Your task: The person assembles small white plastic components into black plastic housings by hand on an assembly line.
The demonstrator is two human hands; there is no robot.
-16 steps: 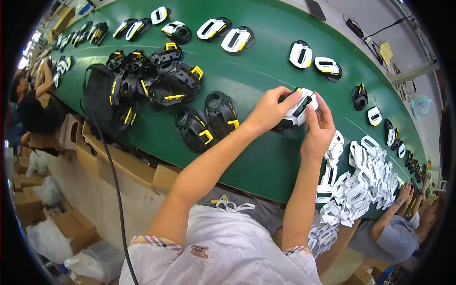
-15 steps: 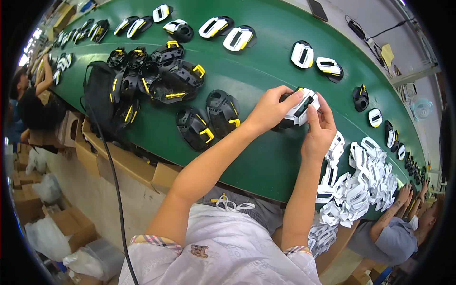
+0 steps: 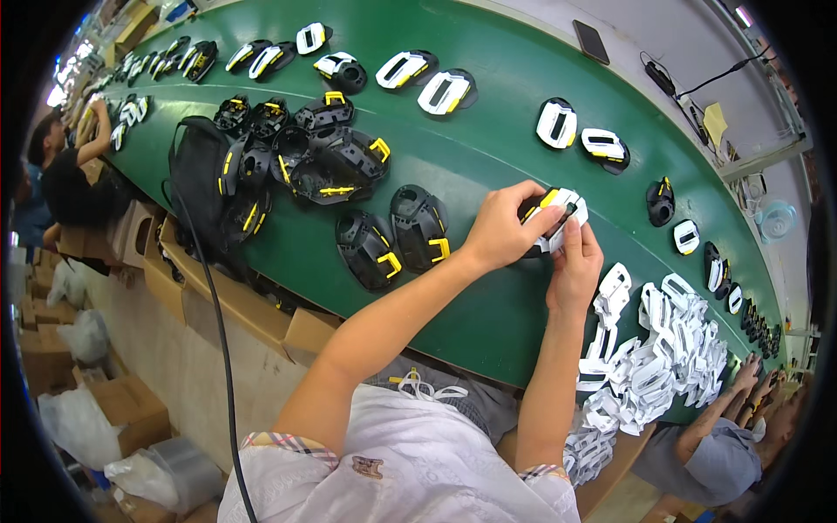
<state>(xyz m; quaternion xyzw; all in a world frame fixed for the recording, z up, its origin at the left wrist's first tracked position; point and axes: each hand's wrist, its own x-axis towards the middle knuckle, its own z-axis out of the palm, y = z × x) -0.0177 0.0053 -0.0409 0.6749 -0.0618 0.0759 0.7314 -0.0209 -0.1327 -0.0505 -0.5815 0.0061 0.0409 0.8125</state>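
A black plastic housing with a white frame-shaped cover point(image 3: 581, 211) and a yellow tab is held between both hands above the green table. My left hand point(image 3: 504, 228) grips its left side, thumb laid across the cover. Closed on its near right edge is my right hand point(image 3: 575, 266), the thumb pressing against the cover beside its dark slot. Fingers hide part of the black underside. To the left, two black housings point(image 3: 420, 225) with yellow clips lie on the table. A large heap of loose white frame covers point(image 3: 667, 349) lies right of my right forearm.
More black housings point(image 3: 336, 166) cluster beside a black bag point(image 3: 196, 166) at left. Assembled black-and-white pieces point(image 3: 449, 91) are spread along the far side of the green table point(image 3: 471, 322). A black cable point(image 3: 216, 340) hangs at left. Other people work at both ends.
The view has shifted slightly. Both hands still hold the housing, which is now tilted differently, with less of its white cover showing. My left thumb remains across it.
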